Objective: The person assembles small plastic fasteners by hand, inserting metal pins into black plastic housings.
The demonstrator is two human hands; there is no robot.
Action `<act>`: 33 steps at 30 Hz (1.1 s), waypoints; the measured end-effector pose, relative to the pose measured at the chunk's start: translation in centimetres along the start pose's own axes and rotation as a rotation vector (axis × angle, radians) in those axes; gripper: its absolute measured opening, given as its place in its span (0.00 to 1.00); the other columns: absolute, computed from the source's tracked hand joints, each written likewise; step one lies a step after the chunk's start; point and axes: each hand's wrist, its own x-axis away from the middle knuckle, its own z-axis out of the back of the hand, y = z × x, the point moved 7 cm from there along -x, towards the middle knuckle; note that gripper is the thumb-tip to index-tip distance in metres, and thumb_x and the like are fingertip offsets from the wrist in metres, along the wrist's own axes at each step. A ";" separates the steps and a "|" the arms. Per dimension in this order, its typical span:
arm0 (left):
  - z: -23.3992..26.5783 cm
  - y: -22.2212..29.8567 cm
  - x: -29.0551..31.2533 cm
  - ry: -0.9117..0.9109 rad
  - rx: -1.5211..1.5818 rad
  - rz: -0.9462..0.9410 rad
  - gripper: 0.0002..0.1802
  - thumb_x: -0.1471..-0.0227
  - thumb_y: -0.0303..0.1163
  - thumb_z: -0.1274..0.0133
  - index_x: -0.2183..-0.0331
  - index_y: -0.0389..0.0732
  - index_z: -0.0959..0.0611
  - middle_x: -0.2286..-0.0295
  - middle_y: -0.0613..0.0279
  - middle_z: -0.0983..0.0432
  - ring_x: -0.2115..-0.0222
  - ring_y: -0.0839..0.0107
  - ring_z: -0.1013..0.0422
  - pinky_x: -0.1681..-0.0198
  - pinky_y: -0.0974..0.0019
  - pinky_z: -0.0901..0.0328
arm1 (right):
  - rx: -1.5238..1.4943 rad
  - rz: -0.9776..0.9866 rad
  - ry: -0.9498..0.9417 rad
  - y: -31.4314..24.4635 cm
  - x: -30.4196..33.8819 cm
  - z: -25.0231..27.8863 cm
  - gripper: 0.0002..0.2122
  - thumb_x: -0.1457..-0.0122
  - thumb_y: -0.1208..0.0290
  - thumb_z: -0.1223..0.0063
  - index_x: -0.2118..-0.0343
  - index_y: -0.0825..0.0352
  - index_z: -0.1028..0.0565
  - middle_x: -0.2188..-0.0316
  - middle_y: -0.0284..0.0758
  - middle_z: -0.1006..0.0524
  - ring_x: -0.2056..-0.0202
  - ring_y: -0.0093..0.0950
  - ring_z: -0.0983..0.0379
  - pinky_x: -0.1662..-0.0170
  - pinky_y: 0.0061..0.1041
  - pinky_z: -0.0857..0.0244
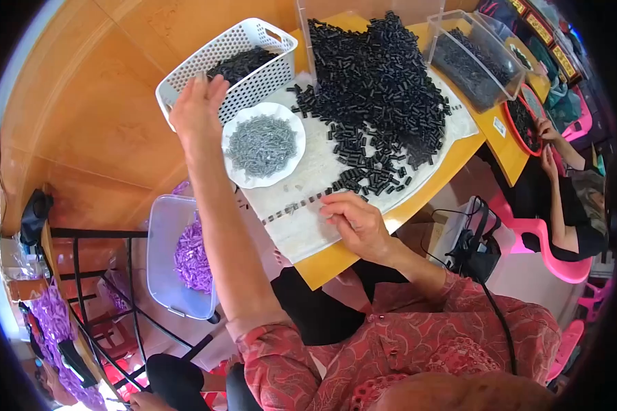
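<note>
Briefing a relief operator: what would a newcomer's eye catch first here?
The big heap of short black cylindrical pieces spread over the white cloth dominates. Left of it, a round white scalloped dish of small translucent grey pieces sits near the left hand. Lower left, shiny purple pieces lie in a translucent plastic tub.

From the scalloped white plate (257,183), a bare lane of cloth (317,154) runs to its right, wide enough for fingers to pass before the heaped black tubes (384,75) block the way farther right. Directly behind the plate, the wall of the perforated basket (275,77) closes that side. Left of the plate, the left hand (195,106) and its forearm fill the approach. Nearer the person than the plate, cloth lies open, crossed by a low row of small pieces (291,208); the right hand (356,220) bounds it to the plate's near right.
</note>
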 end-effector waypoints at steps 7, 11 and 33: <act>-0.3 -0.7 7.5 0.149 -0.063 -0.110 0.22 0.45 0.26 0.50 0.54 0.19 0.31 0.60 0.42 0.29 0.65 0.58 0.26 0.58 0.59 0.28 | 0.126 0.011 0.020 1.1 -0.8 2.2 0.09 0.50 0.87 0.51 0.65 0.70 0.26 0.64 0.41 0.25 0.68 0.32 0.25 0.67 0.25 0.31; 0.6 -1.2 15.9 0.191 -0.024 -0.055 0.15 0.44 0.28 0.51 0.58 0.26 0.25 0.65 0.48 0.24 0.71 0.69 0.27 0.66 0.66 0.29 | 0.297 0.057 0.117 2.4 -2.3 4.7 0.09 0.50 0.86 0.51 0.65 0.70 0.26 0.68 0.40 0.25 0.73 0.31 0.26 0.71 0.23 0.33; 4.8 -6.7 22.1 0.132 0.181 -0.005 0.13 0.43 0.28 0.52 0.58 0.31 0.24 0.62 0.48 0.24 0.72 0.71 0.29 0.67 0.67 0.32 | 0.966 -0.089 -0.084 6.7 -8.6 8.2 0.14 0.59 0.86 0.50 0.69 0.61 0.22 0.65 0.30 0.27 0.58 0.33 0.35 0.56 0.33 0.42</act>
